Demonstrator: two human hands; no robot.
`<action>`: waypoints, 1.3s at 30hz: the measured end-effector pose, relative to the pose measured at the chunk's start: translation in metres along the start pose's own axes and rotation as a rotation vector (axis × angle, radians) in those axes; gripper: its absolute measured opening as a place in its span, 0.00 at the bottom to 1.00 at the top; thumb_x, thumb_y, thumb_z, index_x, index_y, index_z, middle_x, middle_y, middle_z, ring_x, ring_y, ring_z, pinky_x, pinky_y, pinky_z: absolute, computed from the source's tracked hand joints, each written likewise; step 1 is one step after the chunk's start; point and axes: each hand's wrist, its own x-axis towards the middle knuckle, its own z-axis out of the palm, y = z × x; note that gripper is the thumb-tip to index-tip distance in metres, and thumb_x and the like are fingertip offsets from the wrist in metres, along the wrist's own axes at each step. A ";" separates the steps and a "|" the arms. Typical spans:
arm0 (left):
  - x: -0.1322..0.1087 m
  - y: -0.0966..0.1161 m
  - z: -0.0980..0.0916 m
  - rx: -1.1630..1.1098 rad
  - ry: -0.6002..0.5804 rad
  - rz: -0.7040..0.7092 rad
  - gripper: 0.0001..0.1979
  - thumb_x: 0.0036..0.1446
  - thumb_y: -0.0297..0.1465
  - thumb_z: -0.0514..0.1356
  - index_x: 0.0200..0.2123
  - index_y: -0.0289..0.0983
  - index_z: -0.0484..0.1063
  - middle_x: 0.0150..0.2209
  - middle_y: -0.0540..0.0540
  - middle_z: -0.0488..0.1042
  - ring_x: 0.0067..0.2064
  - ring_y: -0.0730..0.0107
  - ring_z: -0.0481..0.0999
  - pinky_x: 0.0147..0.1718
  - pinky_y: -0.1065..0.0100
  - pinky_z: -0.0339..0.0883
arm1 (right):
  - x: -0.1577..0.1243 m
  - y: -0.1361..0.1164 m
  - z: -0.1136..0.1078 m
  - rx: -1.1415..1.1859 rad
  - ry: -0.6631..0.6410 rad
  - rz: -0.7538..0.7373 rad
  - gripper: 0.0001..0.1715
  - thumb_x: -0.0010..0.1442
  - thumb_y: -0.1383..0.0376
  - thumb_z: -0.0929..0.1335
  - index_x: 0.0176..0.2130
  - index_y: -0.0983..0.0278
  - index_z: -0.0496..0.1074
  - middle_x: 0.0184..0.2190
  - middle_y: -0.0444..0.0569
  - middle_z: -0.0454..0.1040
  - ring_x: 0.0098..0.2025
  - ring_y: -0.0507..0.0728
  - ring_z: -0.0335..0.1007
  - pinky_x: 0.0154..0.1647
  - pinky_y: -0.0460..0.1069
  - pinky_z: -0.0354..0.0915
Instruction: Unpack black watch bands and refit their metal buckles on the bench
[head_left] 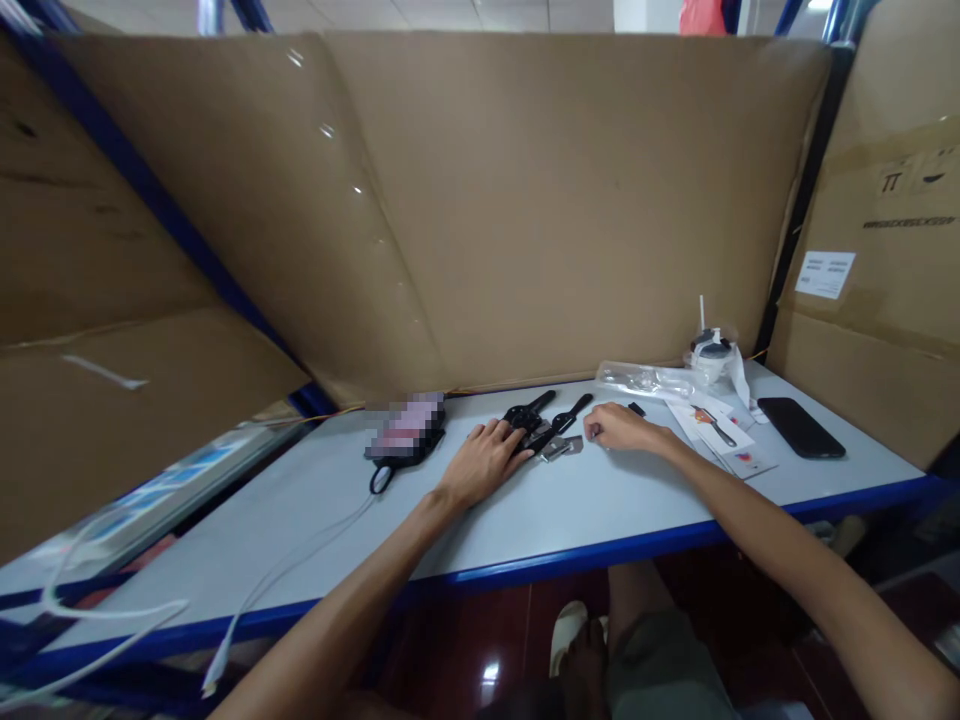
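Note:
My left hand (484, 465) rests palm down on the table, its fingers stretched over the lower ends of a few black tools. One black-handled tool (574, 410) lies slanted beside my fingertips, and another black handle (541, 401) sticks out behind them. Small flat silver metal pieces (562, 448) lie between my two hands. On the right, my right hand (619, 428) is closed with its fingers curled together just above the table; whatever they hold is hidden. A small black piece (637, 409) lies just behind that hand.
A phone-like device with a blurred screen (409, 428) and cable stands left. To the right are printed cards (712, 425), a black phone (801, 427), clear plastic packaging (645, 380) and a cup with a straw (711, 355). Cardboard walls (585, 200) enclose the table; a power strip (172, 495) lies far left.

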 end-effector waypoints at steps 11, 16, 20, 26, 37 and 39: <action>0.050 -0.020 0.014 0.085 0.074 -0.071 0.25 0.74 0.42 0.44 0.54 0.33 0.75 0.49 0.31 0.76 0.53 0.49 0.70 0.53 0.52 0.60 | 0.009 0.021 0.002 -0.093 0.257 0.245 0.15 0.66 0.70 0.65 0.42 0.63 0.82 0.42 0.51 0.84 0.46 0.58 0.78 0.43 0.46 0.62; 0.075 -0.016 0.023 0.031 0.068 -0.124 0.24 0.73 0.41 0.46 0.51 0.34 0.76 0.51 0.29 0.75 0.56 0.48 0.69 0.56 0.51 0.59 | 0.009 0.019 -0.005 -0.090 0.295 0.277 0.15 0.67 0.70 0.65 0.43 0.63 0.82 0.44 0.52 0.84 0.48 0.58 0.77 0.45 0.47 0.62; 0.090 -0.013 0.023 -0.015 0.071 -0.127 0.22 0.72 0.41 0.48 0.49 0.34 0.76 0.50 0.29 0.75 0.57 0.47 0.69 0.58 0.51 0.58 | 0.010 0.025 -0.010 -0.101 0.353 0.356 0.15 0.69 0.68 0.64 0.46 0.62 0.81 0.47 0.52 0.83 0.49 0.58 0.77 0.45 0.47 0.62; 0.104 0.004 0.005 -0.090 -0.002 -0.259 0.20 0.72 0.35 0.48 0.47 0.32 0.78 0.51 0.26 0.77 0.56 0.47 0.75 0.57 0.53 0.61 | 0.008 0.035 -0.016 -0.105 0.430 0.459 0.18 0.73 0.61 0.62 0.48 0.59 0.81 0.45 0.51 0.84 0.46 0.59 0.78 0.41 0.48 0.61; 0.101 0.058 0.000 -0.208 -0.330 -0.427 0.21 0.64 0.40 0.61 0.52 0.32 0.75 0.52 0.26 0.79 0.55 0.41 0.80 0.50 0.54 0.70 | 0.004 0.046 -0.023 -0.128 0.443 0.554 0.25 0.74 0.56 0.61 0.40 0.61 0.83 0.41 0.56 0.84 0.45 0.60 0.79 0.38 0.48 0.59; 0.102 0.057 0.002 -0.233 -0.329 -0.458 0.20 0.63 0.39 0.62 0.53 0.32 0.74 0.53 0.25 0.79 0.53 0.42 0.81 0.47 0.55 0.71 | 0.003 0.048 -0.024 -0.135 0.420 0.573 0.23 0.73 0.56 0.62 0.40 0.60 0.83 0.41 0.55 0.84 0.45 0.60 0.79 0.37 0.48 0.59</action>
